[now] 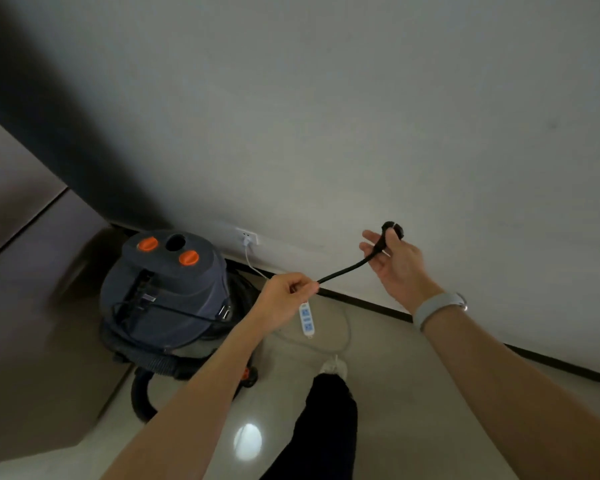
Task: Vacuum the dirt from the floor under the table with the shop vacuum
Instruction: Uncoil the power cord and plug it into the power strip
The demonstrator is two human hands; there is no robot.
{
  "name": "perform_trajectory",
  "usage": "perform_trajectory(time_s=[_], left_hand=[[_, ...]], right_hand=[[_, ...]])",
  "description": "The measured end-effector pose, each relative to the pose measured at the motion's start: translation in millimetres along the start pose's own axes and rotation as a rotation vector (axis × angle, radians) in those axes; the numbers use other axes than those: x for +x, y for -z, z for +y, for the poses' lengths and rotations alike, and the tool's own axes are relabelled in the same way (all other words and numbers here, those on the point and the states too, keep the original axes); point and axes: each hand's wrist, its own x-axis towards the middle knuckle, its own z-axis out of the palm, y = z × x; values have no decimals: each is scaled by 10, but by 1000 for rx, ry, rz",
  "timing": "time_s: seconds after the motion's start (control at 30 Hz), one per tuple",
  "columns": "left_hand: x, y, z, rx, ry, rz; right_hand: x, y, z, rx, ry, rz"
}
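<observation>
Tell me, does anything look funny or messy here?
Nothing looks broken or spilled. The vacuum's black cord is not plugged in yet: the left hand pinches it and the right hand holds its plug in the air, above the power strip on the floor.

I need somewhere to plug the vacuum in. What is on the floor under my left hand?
A white power strip with blue sockets lies on the floor below the left hand, its pale cable looping beside it. The hand covers the strip's top end.
</observation>
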Motion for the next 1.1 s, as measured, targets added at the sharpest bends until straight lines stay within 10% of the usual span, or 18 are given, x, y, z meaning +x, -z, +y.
perform_trajectory(time_s=[0.57,1.1], left_hand=[[1271,-1238,588,-32,273,107],[-293,-2517,89,-363,775,847]], right_hand=[[1089,232,-1066,-1224,320,-499],[1267,813,124,-1168,-456,-610]])
